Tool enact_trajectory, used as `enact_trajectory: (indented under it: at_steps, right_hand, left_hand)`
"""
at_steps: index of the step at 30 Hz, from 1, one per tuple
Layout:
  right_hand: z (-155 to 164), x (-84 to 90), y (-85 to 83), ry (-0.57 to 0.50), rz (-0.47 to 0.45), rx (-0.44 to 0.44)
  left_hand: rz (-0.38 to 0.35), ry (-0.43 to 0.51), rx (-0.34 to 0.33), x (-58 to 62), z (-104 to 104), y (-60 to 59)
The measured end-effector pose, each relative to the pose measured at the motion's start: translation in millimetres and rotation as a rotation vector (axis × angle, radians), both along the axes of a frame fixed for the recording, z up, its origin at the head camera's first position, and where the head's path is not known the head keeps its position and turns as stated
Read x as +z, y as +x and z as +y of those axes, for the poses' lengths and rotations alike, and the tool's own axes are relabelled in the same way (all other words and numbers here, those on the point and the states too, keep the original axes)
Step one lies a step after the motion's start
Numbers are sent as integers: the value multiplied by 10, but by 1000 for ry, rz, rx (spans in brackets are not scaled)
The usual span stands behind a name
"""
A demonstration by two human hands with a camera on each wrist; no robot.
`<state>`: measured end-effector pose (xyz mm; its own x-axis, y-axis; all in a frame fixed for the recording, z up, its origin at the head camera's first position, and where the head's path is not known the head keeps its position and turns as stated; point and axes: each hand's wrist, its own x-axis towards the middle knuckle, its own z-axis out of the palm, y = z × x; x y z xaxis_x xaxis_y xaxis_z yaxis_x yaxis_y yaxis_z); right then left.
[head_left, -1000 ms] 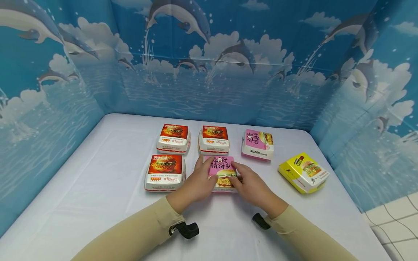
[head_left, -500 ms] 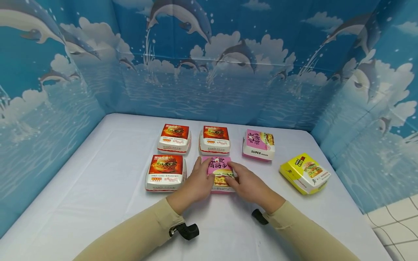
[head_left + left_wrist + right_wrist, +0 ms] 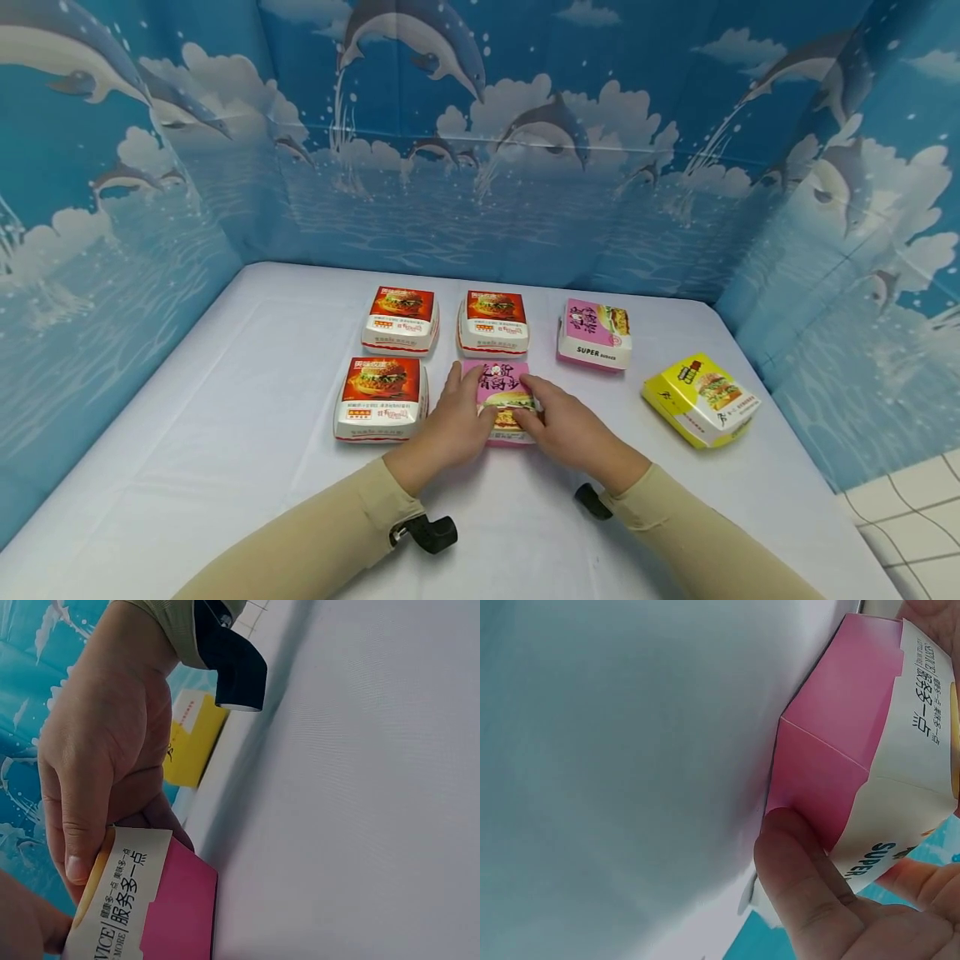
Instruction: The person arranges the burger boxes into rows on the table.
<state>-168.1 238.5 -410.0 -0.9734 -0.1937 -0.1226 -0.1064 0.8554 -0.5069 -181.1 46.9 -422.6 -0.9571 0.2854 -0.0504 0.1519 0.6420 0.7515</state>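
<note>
Both hands, left hand (image 3: pixel 450 421) and right hand (image 3: pixel 570 429), clamp fingers on the near pink box (image 3: pixel 504 392) among three red boxes (image 3: pixel 381 397), two pink, one yellow box (image 3: pixel 701 399).

Walls: blue panels (image 3: pixel 525 125) printed with leaping dolphins, clouds and sea, standing on the left, far and right sides.
Table: covered with a white cloth (image 3: pixel 225 433), lightly creased.
Floor: pale tiles with dark joints (image 3: pixel 918 517), near right.
Light: even, soft shadows.

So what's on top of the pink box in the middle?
Both hands rest on the near pink box: the left hand on its left side, the right hand across its front. They cover part of the lid picture. Inside cannot be seen.
</note>
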Motion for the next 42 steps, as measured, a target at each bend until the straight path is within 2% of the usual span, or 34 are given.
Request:
enact_trajectory:
  at_steps: [14,42]
  right_hand:
    - [-38,-34,23,-14,40,-1]
    - [-46,-52,36,-50,27,-24]
  left_hand:
    - [-22,32,26,39,0,4]
    - [-3,41,28,42,-31,36]
